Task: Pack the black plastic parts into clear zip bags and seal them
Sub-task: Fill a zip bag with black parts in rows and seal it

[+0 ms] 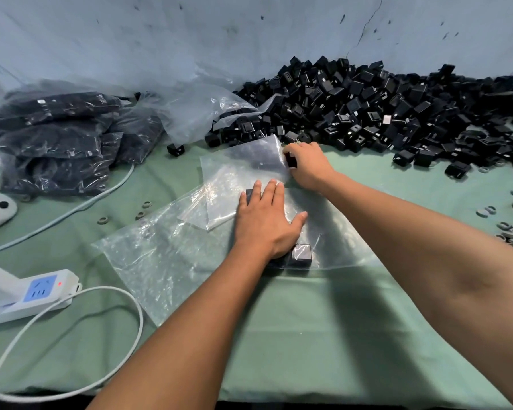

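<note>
The part [290, 160] you're about to load is pinched in your right hand [307, 165], right at the far right edge of the upper bag [243, 170], where the mouth seems to be. So the move runs leftward, into that bag. The bag's long axis looks like it runs from the pile [397, 113] back toward you, though the crumpling makes that hard to call. Your left hand [267, 220] lies flat, fingers straight, pressing the bags down on the surface [308, 335]; one part [301, 255] sits bagged by its wrist. Right hand's nearer the pile, so feed with it.
</note>
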### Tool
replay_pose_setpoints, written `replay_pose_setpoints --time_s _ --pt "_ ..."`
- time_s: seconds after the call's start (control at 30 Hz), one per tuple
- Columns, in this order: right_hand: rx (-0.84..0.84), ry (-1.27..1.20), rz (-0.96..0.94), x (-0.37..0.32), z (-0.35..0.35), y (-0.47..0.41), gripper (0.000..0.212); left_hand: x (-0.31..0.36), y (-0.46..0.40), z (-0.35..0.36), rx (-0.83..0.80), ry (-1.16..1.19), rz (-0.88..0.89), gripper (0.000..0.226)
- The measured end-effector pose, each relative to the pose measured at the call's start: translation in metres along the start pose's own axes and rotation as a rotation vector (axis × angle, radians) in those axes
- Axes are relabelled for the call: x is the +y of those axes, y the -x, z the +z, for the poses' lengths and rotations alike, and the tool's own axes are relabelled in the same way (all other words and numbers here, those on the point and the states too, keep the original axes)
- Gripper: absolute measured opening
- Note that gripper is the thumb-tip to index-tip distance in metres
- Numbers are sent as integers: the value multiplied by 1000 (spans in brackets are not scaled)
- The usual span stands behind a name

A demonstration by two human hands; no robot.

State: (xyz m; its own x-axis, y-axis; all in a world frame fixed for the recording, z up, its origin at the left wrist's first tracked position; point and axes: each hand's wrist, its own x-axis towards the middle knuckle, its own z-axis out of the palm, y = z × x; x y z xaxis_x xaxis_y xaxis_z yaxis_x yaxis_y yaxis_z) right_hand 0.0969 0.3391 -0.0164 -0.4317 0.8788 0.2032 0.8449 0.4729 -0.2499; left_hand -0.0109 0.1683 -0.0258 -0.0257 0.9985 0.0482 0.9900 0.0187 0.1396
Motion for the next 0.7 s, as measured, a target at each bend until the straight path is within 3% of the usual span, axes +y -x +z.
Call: replay_pose_setpoints --time_s 0.1,0.2,0.47,0.57,0.63,0.7 --pt "58 -39 115 -2 -4 12 19 0 0 1 -2 10 2 84" --pt "84 -117 219 0 -16 32 26 1 -1 1 -11 13 7 84" --pt "444 -952 678 51 -73 125 7 8 -3 -10 -97 -62 4 88" --pt "561 -1002 853 75 -82 160 11 37 -9 -21 -67 -60 -46 83" --pt "560 -900 914 87 -78 180 14 65 -11 -25 24 -40 52 64" --pt "490 -963 911 92 -71 197 14 96 -16 -27 84 5 274 51"
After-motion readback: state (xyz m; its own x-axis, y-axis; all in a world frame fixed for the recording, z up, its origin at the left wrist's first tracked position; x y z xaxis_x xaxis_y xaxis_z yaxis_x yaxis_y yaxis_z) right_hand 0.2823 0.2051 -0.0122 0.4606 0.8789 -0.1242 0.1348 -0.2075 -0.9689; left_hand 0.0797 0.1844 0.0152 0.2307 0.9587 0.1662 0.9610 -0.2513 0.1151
